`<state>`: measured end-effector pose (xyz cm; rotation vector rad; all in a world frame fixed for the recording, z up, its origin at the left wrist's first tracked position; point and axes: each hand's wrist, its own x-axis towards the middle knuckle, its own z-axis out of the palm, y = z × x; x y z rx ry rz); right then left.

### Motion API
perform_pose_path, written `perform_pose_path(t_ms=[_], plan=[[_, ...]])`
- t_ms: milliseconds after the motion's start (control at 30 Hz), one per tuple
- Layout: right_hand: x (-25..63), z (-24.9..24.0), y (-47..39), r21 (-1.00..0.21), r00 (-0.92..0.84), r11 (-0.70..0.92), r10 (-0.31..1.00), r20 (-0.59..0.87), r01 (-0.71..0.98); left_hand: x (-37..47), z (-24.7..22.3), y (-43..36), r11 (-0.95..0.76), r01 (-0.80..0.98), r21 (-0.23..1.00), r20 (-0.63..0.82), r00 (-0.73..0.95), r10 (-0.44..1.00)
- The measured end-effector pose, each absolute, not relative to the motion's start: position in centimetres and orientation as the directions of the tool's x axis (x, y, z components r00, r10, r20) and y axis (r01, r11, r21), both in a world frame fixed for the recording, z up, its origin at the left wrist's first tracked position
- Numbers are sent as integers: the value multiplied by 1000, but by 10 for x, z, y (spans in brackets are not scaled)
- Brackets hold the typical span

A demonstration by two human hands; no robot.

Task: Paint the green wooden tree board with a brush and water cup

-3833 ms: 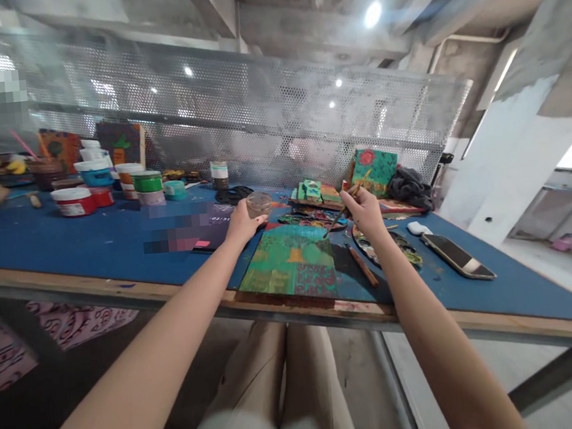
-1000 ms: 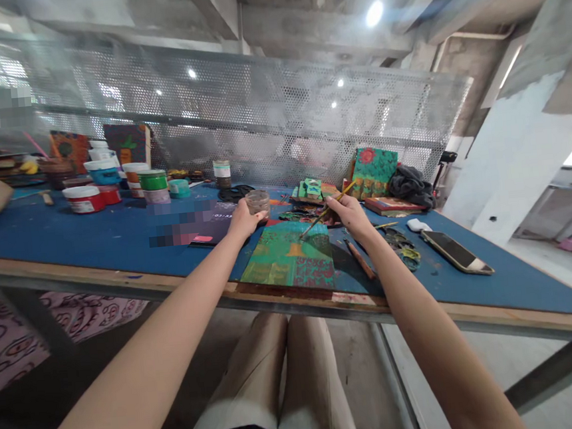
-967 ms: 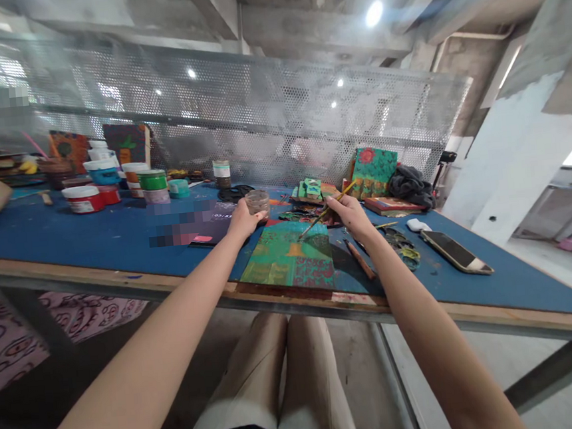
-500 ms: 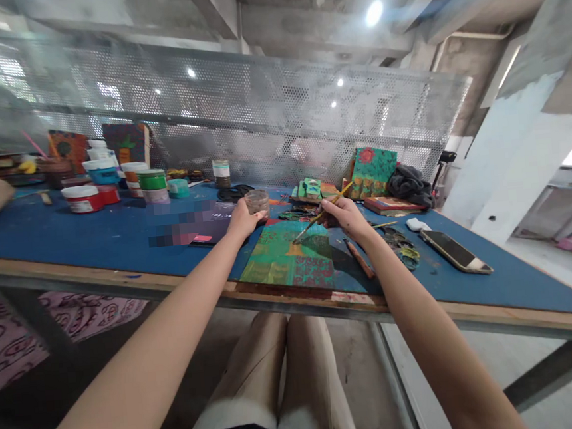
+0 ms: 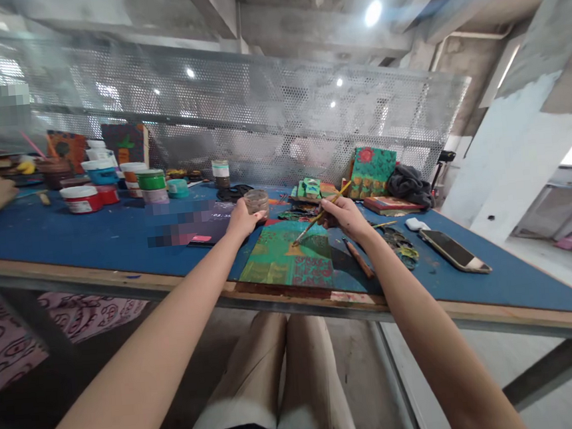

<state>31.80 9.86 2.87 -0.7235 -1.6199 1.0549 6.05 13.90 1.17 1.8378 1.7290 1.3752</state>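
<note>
Left hand (image 5: 244, 219) grips clear cup (image 5: 257, 203); right hand (image 5: 342, 215) pinches paintbrush (image 5: 322, 213); jar label (image 5: 220, 169) unreadable.

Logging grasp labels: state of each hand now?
Left hand: closed around a clear round plastic cup.
Right hand: closed on a thin yellow-handled paintbrush.

The flat painted panel (image 5: 290, 261) was mostly green, with an orange-yellow patch and a maroon mottled corner; the flat-topped bench (image 5: 118, 239) was blue, the round lidded tub (image 5: 151, 181) green.
</note>
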Motion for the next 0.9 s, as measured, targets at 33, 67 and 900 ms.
perform_pose_path(t_ms=[33,67,900], plan=[[318,29,99,-899,-289,435,855,430,-51,61,12,139,-251,630,735,442,-164,882],[318,29,99,-899,-291,434,854,430,-55,61,12,138,-249,631,735,442,-167,881],[314,30,93,-910,-352,406,842,409,-85,59,8,144,-254,645,720,456,-164,875]])
